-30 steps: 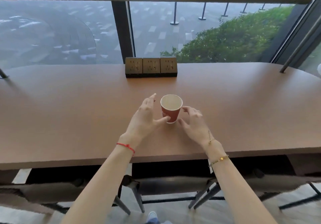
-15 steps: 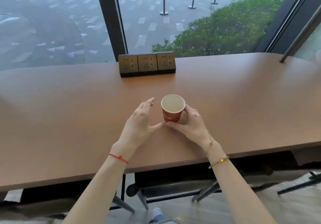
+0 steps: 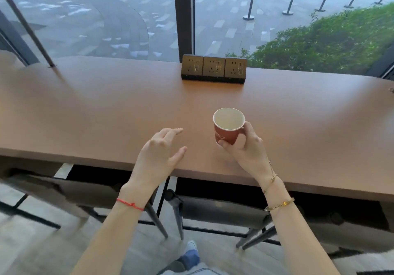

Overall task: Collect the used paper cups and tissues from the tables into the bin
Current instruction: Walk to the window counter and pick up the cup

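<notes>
A red paper cup with a white inside and pale lettering on its side is in the right hand, upright and tipped a little to the left. The thumb presses the cup's near side low down and the fingers wrap the far right side just under the rim. Whether its base touches the desk or sits just above it I cannot tell; it is over the desk's near half, right of centre. Nothing shows inside the cup.

The left hand is off to the left, well apart from the cup, spread wide with fingers loosely curved and thumb out, holding nothing, over the desk's near edge. A red string bracelet circles the left wrist; a gold bangle and a thin gold chain are on the right.

At the desk's far edge a dark block of three power sockets stands against the window. Beyond the glass are grey paving and a green hedge at right. Dark stools are tucked under the desk's near side, and a shoe shows on the floor below.
</notes>
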Demonstrator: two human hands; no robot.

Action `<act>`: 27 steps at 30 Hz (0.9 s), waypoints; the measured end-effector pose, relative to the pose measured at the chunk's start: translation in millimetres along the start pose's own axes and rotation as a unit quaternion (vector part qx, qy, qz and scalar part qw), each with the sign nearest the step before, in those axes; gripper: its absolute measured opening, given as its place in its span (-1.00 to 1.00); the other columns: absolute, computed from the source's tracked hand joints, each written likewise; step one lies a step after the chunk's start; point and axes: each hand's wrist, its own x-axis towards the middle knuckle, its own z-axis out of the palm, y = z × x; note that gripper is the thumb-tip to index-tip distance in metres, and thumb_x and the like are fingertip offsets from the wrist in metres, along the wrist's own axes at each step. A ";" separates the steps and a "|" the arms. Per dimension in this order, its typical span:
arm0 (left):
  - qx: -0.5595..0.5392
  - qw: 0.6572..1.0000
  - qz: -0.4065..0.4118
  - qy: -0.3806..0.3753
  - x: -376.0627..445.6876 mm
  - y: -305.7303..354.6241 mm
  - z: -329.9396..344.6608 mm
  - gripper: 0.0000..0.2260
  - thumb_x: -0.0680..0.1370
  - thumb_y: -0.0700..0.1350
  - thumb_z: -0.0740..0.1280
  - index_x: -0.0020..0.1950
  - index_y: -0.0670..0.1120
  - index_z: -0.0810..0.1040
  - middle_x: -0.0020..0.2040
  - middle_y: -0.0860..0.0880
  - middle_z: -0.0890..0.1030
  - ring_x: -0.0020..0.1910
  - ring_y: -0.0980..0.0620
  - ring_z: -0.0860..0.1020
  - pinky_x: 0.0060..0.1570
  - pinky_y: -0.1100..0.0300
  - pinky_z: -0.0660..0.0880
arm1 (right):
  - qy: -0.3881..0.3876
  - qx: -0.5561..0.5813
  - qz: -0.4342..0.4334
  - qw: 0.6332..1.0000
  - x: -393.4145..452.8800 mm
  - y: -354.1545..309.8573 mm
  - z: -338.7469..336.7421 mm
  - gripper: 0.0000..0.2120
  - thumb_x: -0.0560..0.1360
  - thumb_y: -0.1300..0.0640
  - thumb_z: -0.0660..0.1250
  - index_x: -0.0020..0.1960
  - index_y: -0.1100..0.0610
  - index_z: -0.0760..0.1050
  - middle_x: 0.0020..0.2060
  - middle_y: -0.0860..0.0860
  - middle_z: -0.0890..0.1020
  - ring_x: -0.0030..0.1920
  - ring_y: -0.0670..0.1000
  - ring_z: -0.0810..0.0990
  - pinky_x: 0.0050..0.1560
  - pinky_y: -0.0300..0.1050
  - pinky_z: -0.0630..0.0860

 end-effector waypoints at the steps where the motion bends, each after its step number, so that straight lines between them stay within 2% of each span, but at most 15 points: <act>1: 0.011 1.000 -0.012 0.010 -14.0 2.1 -3.9 -0.59 0.56 0.07 0.31 0.39 0.02 0.42 0.31 0.10 0.49 0.26 0.12 0.48 0.14 0.26 0.41 | -0.015 0.000 -0.009 1.000 -6.1 -1.2 -0.2 -0.47 0.33 -0.03 0.51 0.21 0.01 0.37 0.09 -0.07 0.60 0.16 -0.04 0.51 0.04 -0.29 0.39; 4: 0.030 0.997 -0.057 0.033 -60.0 10.8 -15.4 -0.62 0.57 0.04 0.30 0.38 0.01 0.44 0.28 0.11 0.51 0.23 0.11 0.49 0.19 0.20 0.45 | -0.054 0.004 -0.043 0.998 -27.1 -4.9 0.1 -0.45 0.33 -0.04 0.51 0.22 0.02 0.36 0.10 -0.06 0.59 0.12 -0.04 0.52 -0.06 -0.51 0.35; 7: 0.040 0.991 -0.109 0.071 -119.6 27.5 -21.2 -0.66 0.56 -0.03 0.32 0.33 -0.03 0.49 0.24 0.06 0.54 0.20 0.07 0.51 0.19 0.09 0.49 | -0.120 0.025 -0.092 0.988 -59.1 -10.5 -1.5 -0.48 0.35 -0.03 0.51 0.21 -0.02 0.35 0.09 -0.08 0.58 0.12 -0.06 0.51 -0.06 -0.53 0.35; 10: 0.059 0.979 -0.166 0.104 -181.5 47.3 -24.3 -0.69 0.56 -0.08 0.34 0.29 -0.04 0.53 0.20 0.05 0.56 0.17 0.04 0.53 0.12 0.11 0.51 | -0.182 0.042 -0.141 0.972 -93.9 -16.7 -2.8 -0.47 0.36 -0.04 0.51 0.23 -0.02 0.34 0.11 -0.12 0.58 0.14 -0.11 0.52 0.03 -0.46 0.40; 14: 0.065 0.954 -0.260 0.132 -265.9 75.4 -27.4 -0.70 0.57 -0.07 0.31 0.30 -0.02 0.52 0.22 0.06 0.55 0.21 0.05 0.51 0.15 0.12 0.48 | -0.263 0.046 -0.181 0.947 -141.6 -24.5 -0.6 -0.45 0.36 -0.06 0.50 0.25 -0.01 0.34 0.12 -0.14 0.56 0.15 -0.13 0.50 0.09 -0.31 0.43; 18: 0.078 0.919 -0.342 0.178 -347.5 103.0 -30.4 -0.72 0.56 -0.09 0.33 0.27 -0.03 0.54 0.19 0.04 0.57 0.16 0.03 0.55 0.11 0.10 0.49 | -0.342 0.044 -0.223 0.912 -188.6 -32.1 7.9 -0.43 0.36 -0.06 0.50 0.28 -0.02 0.33 0.12 -0.13 0.55 0.15 -0.11 0.50 0.09 -0.22 0.49; 21: 0.088 0.883 -0.407 0.216 -406.4 126.7 -30.9 -0.73 0.55 -0.11 0.34 0.25 -0.04 0.55 0.18 0.03 0.58 0.17 0.00 0.55 0.10 0.05 0.52 | -0.401 0.048 -0.254 0.879 -225.3 -44.4 15.9 -0.42 0.37 -0.04 0.50 0.29 -0.02 0.32 0.09 -0.13 0.54 0.07 -0.11 0.51 0.05 -0.17 0.53; 25: 0.101 0.823 -0.488 0.271 -481.0 163.4 -27.3 -0.74 0.52 -0.18 0.38 0.22 -0.07 0.58 0.17 0.00 0.60 0.13 -0.04 0.58 0.08 0.04 0.52 | -0.473 0.065 -0.295 0.828 -277.1 -65.1 31.3 -0.39 0.35 -0.03 0.50 0.31 0.03 0.33 0.08 -0.16 0.52 0.07 -0.15 0.50 -0.01 -0.45 0.43; 27: 0.113 0.794 -0.521 0.293 -516.2 182.8 -26.3 -0.74 0.51 -0.21 0.39 0.20 -0.10 0.59 0.16 -0.02 0.61 0.11 -0.06 0.59 0.09 0.10 0.49 | -0.507 0.072 -0.309 0.802 -306.0 -74.6 39.0 -0.38 0.35 -0.01 0.50 0.32 0.01 0.32 0.09 -0.15 0.52 0.08 -0.18 0.48 -0.04 -0.57 0.35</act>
